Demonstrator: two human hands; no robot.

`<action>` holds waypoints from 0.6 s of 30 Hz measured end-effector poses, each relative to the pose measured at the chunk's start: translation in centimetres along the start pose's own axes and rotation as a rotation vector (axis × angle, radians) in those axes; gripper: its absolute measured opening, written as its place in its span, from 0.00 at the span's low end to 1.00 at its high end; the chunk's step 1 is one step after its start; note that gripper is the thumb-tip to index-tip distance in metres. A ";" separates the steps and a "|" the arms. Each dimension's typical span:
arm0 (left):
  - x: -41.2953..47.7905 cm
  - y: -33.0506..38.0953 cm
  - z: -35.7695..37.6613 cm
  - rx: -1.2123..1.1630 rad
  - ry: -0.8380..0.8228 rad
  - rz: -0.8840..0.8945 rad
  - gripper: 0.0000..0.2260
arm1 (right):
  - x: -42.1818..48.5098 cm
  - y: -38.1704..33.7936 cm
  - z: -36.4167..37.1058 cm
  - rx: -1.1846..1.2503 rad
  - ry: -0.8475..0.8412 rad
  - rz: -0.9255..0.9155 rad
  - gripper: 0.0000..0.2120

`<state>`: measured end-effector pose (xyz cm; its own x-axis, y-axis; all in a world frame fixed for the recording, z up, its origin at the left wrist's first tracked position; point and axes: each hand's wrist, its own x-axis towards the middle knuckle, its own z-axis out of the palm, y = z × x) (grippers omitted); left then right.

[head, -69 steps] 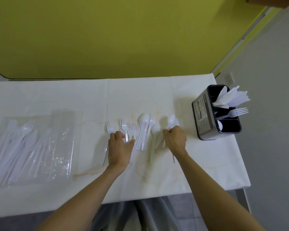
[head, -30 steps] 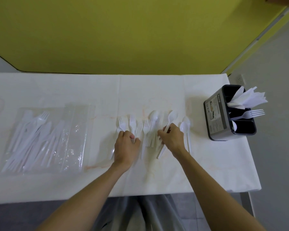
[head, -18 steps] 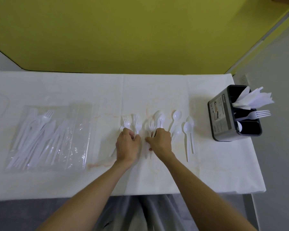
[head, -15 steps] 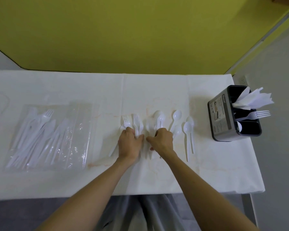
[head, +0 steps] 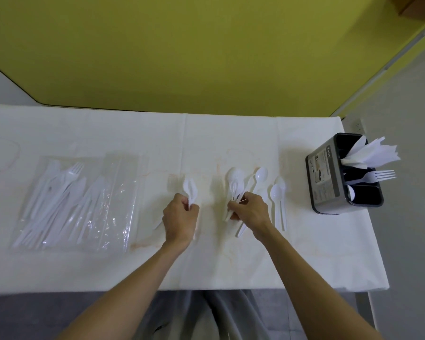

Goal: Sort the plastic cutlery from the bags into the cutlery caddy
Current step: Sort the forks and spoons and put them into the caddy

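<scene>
The tabletop (head: 231,133), covered in white with faint orange stains, carries a clear bag (head: 113,192) of white cutlery lying flat at the left. Loose white spoons (head: 277,200) lie right of the middle, handles toward the near edge. A grey and black caddy (head: 324,182) stands near the right edge.

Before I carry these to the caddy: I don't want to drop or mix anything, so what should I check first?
1. The left hand grips the left bunch: ok.
2. The right hand grips the right bunch: ok.
3. Each bunch is one type only: cannot tell, blurred.
4. The caddy is upright on the table, and its near compartment has room: ok.
5. Loose spoons gathered: not ok, several lie beside the right hand.
6. The bag emptied: not ok, cutlery inside.
</scene>
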<state>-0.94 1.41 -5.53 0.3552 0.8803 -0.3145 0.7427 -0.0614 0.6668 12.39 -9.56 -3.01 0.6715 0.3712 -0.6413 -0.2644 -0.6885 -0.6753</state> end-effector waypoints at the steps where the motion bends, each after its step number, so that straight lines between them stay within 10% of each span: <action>1: 0.2 -0.4 -0.1 0.011 0.008 0.002 0.05 | 0.1 0.0 0.1 0.002 -0.002 -0.005 0.09; 18: 0.9 -0.3 -1.7 0.222 -0.132 0.182 0.14 | 0.5 0.2 1.3 -0.028 -0.064 -0.032 0.11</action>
<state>-1.86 3.03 -4.87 0.5533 0.7776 -0.2987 0.7610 -0.3261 0.5608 11.82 -8.74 -3.97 0.6331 0.4318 -0.6425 -0.2236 -0.6926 -0.6858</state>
